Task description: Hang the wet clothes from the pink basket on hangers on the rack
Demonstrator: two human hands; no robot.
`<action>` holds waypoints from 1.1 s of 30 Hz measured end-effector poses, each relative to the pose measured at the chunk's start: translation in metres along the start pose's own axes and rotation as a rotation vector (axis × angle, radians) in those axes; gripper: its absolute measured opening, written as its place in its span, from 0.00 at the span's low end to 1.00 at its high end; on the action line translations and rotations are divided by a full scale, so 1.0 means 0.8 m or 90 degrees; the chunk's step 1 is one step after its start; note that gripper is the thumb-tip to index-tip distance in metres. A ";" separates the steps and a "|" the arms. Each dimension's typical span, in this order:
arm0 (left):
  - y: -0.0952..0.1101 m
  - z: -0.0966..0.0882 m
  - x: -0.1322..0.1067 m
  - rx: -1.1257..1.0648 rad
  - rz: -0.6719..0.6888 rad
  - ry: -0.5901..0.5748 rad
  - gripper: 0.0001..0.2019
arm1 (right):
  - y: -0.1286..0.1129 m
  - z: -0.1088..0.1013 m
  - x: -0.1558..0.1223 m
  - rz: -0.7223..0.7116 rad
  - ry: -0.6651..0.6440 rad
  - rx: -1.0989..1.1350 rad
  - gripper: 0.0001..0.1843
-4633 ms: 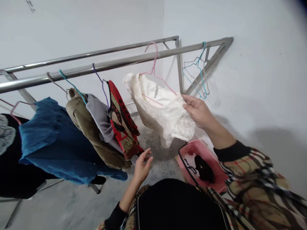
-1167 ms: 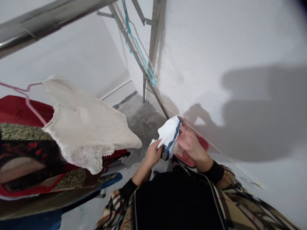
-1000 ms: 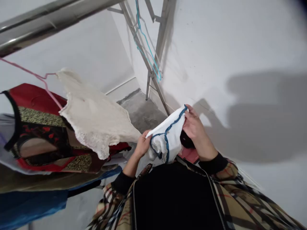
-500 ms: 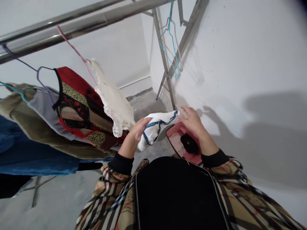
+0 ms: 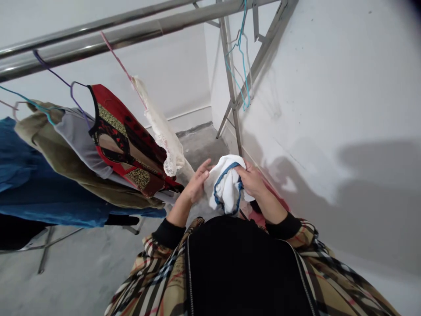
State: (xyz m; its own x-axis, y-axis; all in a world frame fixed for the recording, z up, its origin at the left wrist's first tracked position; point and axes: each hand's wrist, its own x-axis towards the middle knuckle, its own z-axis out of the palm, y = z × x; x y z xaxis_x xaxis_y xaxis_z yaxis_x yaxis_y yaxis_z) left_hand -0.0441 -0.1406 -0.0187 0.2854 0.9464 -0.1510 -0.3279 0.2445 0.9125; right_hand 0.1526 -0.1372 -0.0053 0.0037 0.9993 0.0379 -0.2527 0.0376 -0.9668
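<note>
A small white garment with blue trim (image 5: 226, 186) hangs bunched in front of my chest. My right hand (image 5: 252, 181) grips its right side with fingers closed on the cloth. My left hand (image 5: 197, 185) rests against its left side with the fingers stretched out. Below the garment a pink basket (image 5: 259, 215) shows only as a sliver on the floor by the wall.
A steel drying rack (image 5: 131, 33) crosses the top. On it hang a cream lace top (image 5: 162, 131), a red patterned top (image 5: 128, 140), grey, olive and blue clothes (image 5: 29, 175). Empty teal hangers (image 5: 241, 66) hang at the rack's right end. A white wall (image 5: 329, 109) stands close on the right.
The white garment went from stretched between both hands to bunched up in the right hand. My left hand has loosened to flat fingers. The view swung left, and the garment hides most of the basket.
</note>
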 end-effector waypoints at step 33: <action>0.011 0.000 0.014 0.470 0.136 -0.216 0.18 | 0.003 -0.015 -0.025 -0.187 -0.006 -0.350 0.19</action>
State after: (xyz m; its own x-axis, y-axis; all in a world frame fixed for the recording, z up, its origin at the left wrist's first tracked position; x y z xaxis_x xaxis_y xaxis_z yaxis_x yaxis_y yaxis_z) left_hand -0.0436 -0.1275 -0.0120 0.5784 0.8129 0.0677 0.2339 -0.2448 0.9409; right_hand 0.1639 -0.1572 -0.0114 -0.0115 0.9469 0.3213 0.2926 0.3104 -0.9045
